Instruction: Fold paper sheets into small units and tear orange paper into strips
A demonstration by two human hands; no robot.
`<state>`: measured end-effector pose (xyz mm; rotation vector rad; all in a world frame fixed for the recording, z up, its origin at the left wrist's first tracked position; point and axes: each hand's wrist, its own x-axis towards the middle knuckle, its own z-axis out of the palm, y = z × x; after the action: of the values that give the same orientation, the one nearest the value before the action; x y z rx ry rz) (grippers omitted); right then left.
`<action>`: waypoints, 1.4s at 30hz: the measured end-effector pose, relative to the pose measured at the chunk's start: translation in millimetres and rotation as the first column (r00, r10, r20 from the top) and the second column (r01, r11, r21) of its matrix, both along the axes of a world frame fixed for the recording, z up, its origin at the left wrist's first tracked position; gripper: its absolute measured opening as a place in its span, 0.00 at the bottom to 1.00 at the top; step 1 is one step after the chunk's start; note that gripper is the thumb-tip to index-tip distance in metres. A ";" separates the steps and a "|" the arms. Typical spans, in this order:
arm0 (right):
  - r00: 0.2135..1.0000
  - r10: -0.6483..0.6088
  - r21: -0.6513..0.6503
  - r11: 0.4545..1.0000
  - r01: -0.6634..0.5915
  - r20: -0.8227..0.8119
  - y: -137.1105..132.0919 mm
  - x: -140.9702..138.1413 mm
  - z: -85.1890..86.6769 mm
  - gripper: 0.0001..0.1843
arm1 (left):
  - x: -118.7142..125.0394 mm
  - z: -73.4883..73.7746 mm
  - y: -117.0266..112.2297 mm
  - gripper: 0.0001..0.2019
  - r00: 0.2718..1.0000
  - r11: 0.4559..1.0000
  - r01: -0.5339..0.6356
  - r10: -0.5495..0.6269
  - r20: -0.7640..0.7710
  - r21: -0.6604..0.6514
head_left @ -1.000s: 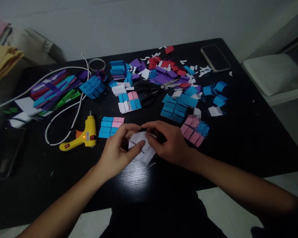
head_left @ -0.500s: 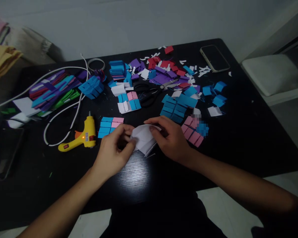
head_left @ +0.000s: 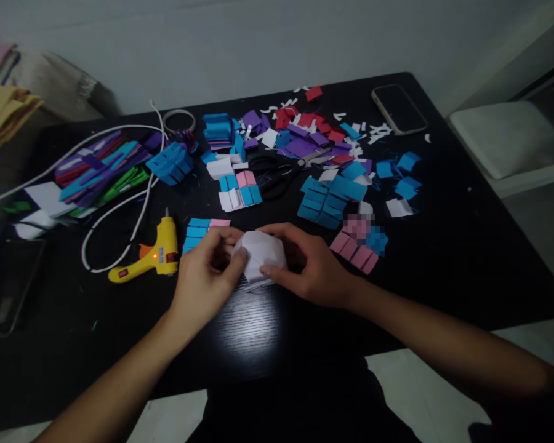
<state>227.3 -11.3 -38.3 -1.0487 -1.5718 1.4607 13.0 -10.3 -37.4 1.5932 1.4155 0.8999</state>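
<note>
Between my two hands is a piece of folded white paper (head_left: 264,251), bent into a rounded, box-like shape. My left hand (head_left: 212,264) grips its left side, thumb on the near face and fingers behind. My right hand (head_left: 307,264) closes on the right side, with the thumb pressed low on the front face. The fingers behind the paper are partly hidden. Just beyond my left hand lies a blue and pink folded-paper panel (head_left: 197,231), partly covered. A pink and blue panel (head_left: 355,249) lies to the right of my right hand.
A yellow glue gun (head_left: 166,246) with a lit orange light lies left, beside a looped white cable (head_left: 138,224). Black-handled scissors (head_left: 300,163) rest among coloured paper pieces and white scraps. A phone (head_left: 399,109) lies at the back right of the black table (head_left: 466,258).
The white paper has turned and now looks rounder, its face more toward me. My right thumb has moved down and left from the paper's top to its lower front.
</note>
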 end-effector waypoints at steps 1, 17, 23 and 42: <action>1.000 0.015 -0.007 1.000 -0.015 -0.005 -0.2 0.2 0.8 0.29 | -0.1 0.0 -0.2 0.09 1.000 1.000 -0.005 0.006 -0.022 0.020; 0.994 -0.094 -0.082 0.993 0.090 -0.050 -1.5 -4.1 0.8 0.18 | -2.5 -0.7 0.3 0.08 0.989 0.985 -0.004 0.030 -0.146 0.175; 0.987 -0.151 -0.022 0.988 0.150 -0.059 -1.8 -4.9 4.9 0.22 | 1.3 1.5 -2.1 0.07 0.965 0.940 0.049 0.043 -0.260 0.338; 0.900 -0.337 0.215 0.935 0.284 0.276 -0.9 -6.3 0.3 0.12 | 7.4 15.5 -7.3 0.07 0.948 0.824 0.143 0.045 -0.314 0.548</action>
<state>220.9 -12.2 -38.0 -1.4043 -1.6157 0.9614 20.4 -17.6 -21.9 2.2993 1.3780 1.1452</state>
